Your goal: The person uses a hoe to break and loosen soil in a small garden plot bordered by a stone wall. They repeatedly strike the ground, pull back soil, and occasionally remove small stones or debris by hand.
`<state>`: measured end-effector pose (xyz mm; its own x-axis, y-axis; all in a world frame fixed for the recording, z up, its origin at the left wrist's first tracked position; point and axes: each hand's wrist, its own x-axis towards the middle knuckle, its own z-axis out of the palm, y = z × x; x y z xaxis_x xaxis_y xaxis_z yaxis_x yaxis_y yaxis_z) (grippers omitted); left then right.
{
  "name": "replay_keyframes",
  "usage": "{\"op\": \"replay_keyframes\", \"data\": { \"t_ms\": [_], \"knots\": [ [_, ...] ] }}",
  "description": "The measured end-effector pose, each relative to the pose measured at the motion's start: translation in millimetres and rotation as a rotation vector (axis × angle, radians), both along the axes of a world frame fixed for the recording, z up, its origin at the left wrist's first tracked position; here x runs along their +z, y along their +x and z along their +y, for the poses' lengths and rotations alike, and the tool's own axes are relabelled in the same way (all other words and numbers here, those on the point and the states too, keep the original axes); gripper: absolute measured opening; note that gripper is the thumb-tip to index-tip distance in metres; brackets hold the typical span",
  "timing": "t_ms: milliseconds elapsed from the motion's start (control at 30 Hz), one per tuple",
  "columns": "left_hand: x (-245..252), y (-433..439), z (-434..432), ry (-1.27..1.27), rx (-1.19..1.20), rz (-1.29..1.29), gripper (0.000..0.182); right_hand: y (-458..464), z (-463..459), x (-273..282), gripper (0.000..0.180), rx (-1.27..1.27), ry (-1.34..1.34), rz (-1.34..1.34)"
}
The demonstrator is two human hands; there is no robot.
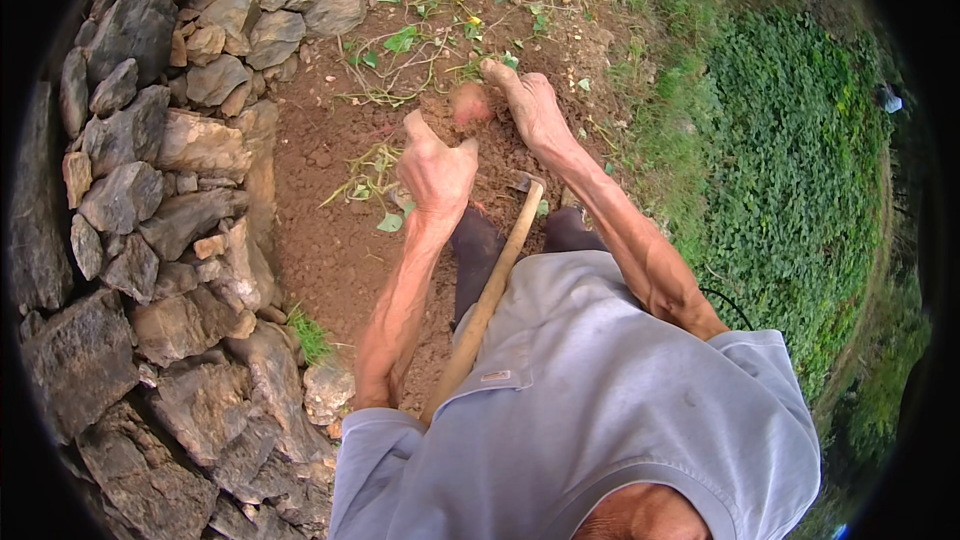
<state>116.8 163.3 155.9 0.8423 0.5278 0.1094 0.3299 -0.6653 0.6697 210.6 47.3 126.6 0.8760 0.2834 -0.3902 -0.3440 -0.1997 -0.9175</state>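
A reddish sweet potato [471, 103], coated with earth, lies in loosened brown soil between my two hands. My left hand [437, 165] is just left of and below it, its back to the camera, over the soil; whether its fingers hold anything is hidden. To the right of the tuber my right hand [527, 100] bends towards the ground, its fingertips partly out of sight. A hoe with a wooden handle [491, 292] leans against my body, and its metal head [526, 181] rests on the soil below my hands.
A dry-stone wall [199, 139] runs along the left. Cut vines with leaves [401, 41] lie on the soil ahead, and more vine stems [367, 176] are beside my left hand. Grass [675, 135] and a dense green leafy patch [787, 165] are on the right.
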Motion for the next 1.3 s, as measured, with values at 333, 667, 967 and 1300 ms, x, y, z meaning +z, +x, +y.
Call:
{"op": "replay_keyframes", "data": {
  "t_ms": [333, 667, 967, 1300],
  "knots": [
    [5, 0, -31, -0.575, 0.05, -0.159, 0.03, 1, -4, -16, 0.044, -0.053, -0.065, -0.196],
    [4, 3, -3, -1.993, 0.121, -0.021, 0.012, 7, -4, -13, 0.034, -0.384, 0.219, -0.262],
    [-12, 1, 12, -1.904, 0.165, -0.14, 0.016, -12, -5, 7, 0.034, 0.237, 0.137, -0.194],
    [-30, -1, 8, -1.102, 0.494, -0.189, 0.014, -13, -18, 12, 0.042, 0.311, -0.41, -0.46]
  ]
}}
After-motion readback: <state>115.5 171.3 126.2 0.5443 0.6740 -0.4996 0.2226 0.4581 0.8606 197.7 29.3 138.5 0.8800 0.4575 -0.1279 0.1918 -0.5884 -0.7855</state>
